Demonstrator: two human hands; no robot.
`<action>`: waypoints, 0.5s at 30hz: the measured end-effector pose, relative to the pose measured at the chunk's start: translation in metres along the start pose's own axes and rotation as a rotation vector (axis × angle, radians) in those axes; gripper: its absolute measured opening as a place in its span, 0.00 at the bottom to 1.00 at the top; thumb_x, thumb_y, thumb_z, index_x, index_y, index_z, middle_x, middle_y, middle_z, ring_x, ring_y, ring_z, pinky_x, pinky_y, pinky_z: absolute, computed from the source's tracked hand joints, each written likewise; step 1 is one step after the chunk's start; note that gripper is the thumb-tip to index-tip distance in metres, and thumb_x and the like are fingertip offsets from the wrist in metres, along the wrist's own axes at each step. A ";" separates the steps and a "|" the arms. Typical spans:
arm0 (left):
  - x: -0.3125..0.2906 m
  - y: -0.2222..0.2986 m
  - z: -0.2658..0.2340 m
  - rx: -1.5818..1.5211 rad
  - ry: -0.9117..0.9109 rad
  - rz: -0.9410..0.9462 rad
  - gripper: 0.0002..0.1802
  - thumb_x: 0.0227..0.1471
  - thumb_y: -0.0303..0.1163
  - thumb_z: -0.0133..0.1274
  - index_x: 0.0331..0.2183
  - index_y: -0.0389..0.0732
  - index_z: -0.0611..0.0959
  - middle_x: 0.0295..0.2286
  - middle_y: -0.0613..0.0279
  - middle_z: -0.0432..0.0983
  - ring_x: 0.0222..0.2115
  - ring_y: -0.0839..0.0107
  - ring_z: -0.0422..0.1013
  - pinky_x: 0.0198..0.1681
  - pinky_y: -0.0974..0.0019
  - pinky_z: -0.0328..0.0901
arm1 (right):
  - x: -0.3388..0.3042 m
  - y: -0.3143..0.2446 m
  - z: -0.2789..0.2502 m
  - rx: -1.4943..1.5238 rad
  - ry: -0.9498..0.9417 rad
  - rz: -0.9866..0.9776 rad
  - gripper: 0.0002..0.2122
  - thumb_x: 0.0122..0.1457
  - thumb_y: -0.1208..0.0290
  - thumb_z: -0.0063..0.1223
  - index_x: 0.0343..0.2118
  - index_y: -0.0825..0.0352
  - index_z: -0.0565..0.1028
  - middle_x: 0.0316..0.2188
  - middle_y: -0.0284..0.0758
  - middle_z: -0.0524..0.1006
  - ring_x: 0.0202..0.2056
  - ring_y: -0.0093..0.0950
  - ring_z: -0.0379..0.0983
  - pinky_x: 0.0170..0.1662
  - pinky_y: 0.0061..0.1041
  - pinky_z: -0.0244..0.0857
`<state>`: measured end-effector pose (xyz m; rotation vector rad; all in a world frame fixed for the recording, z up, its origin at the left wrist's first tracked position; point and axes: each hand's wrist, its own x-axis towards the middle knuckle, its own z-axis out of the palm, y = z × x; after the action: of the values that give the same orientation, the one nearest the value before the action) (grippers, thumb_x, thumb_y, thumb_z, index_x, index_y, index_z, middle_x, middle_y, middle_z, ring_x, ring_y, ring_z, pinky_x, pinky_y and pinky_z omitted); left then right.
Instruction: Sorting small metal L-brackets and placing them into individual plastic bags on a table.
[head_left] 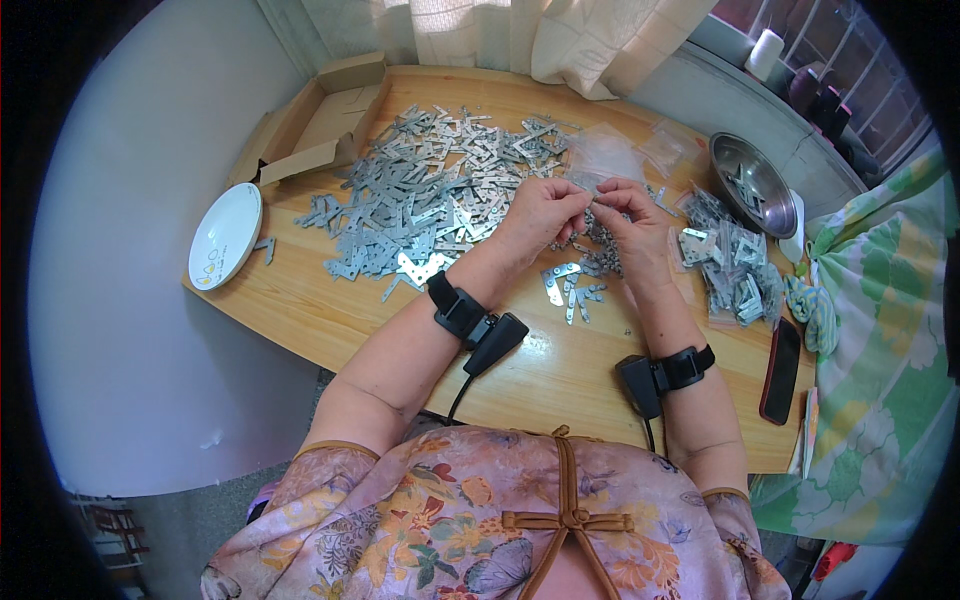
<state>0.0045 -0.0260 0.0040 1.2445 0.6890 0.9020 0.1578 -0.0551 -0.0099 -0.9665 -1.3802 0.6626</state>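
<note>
- Two hands, the left hand (543, 213) and right hand (638, 233), are pinched narrow, nearly touching; whether anything is held cannot be told.
- Small parts (602, 260) are piled just below them.
- Many brackets (430, 190) are heaped loose at left, apparently left to handle.
- Some filled bags (742, 262) are stacked at right, apparently finished.

Bright daylight, glare on tabletop (560, 365)

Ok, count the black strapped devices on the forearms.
2: one black device on the left forearm, another black device on the right forearm. No others show.
</note>
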 end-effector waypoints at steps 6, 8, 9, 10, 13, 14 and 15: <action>0.001 -0.001 -0.001 -0.001 -0.001 0.000 0.09 0.49 0.34 0.49 0.23 0.40 0.76 0.16 0.69 0.70 0.14 0.83 0.63 0.16 0.81 0.56 | -0.001 -0.004 0.001 0.123 0.009 0.124 0.03 0.44 0.80 0.55 0.25 0.69 0.76 0.34 0.34 0.72 0.38 0.23 0.67 0.42 0.20 0.60; 0.001 -0.001 -0.001 -0.031 -0.010 0.005 0.09 0.50 0.34 0.49 0.23 0.41 0.76 0.16 0.69 0.70 0.14 0.84 0.63 0.16 0.81 0.56 | -0.001 -0.004 0.001 0.127 0.001 0.130 0.03 0.44 0.80 0.55 0.25 0.69 0.77 0.36 0.34 0.72 0.39 0.23 0.67 0.42 0.20 0.61; 0.001 -0.001 -0.001 -0.031 -0.009 0.005 0.09 0.50 0.34 0.49 0.23 0.41 0.76 0.16 0.69 0.70 0.14 0.84 0.63 0.16 0.81 0.56 | -0.001 -0.005 0.001 0.127 0.001 0.130 0.03 0.44 0.80 0.55 0.25 0.69 0.77 0.36 0.34 0.72 0.39 0.23 0.67 0.42 0.20 0.61; 0.001 -0.001 -0.001 -0.038 -0.016 0.012 0.09 0.50 0.34 0.49 0.23 0.41 0.76 0.16 0.69 0.70 0.14 0.84 0.63 0.16 0.81 0.56 | -0.001 -0.006 0.002 0.139 0.000 0.135 0.04 0.45 0.80 0.54 0.25 0.69 0.77 0.36 0.34 0.73 0.39 0.23 0.67 0.43 0.20 0.61; 0.001 -0.001 -0.001 -0.034 -0.018 0.024 0.09 0.50 0.34 0.48 0.22 0.41 0.76 0.16 0.70 0.70 0.14 0.84 0.63 0.16 0.81 0.56 | 0.000 -0.007 0.003 0.184 0.004 0.160 0.04 0.45 0.80 0.54 0.26 0.69 0.76 0.36 0.34 0.73 0.38 0.22 0.68 0.42 0.21 0.61; 0.001 -0.002 -0.001 -0.024 -0.015 0.030 0.09 0.50 0.34 0.49 0.22 0.41 0.76 0.16 0.70 0.70 0.14 0.84 0.63 0.16 0.81 0.55 | 0.000 -0.008 0.003 0.216 0.009 0.180 0.04 0.45 0.81 0.54 0.26 0.68 0.76 0.35 0.33 0.73 0.38 0.22 0.68 0.42 0.21 0.61; 0.001 -0.002 -0.001 -0.025 -0.017 0.030 0.09 0.50 0.34 0.49 0.22 0.41 0.76 0.16 0.70 0.70 0.14 0.84 0.63 0.16 0.81 0.55 | 0.000 -0.008 0.003 0.215 0.010 0.180 0.04 0.45 0.81 0.54 0.26 0.68 0.76 0.35 0.33 0.73 0.38 0.22 0.68 0.42 0.21 0.61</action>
<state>0.0048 -0.0249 0.0023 1.2417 0.6459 0.9212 0.1542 -0.0583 -0.0031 -0.9260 -1.1939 0.9207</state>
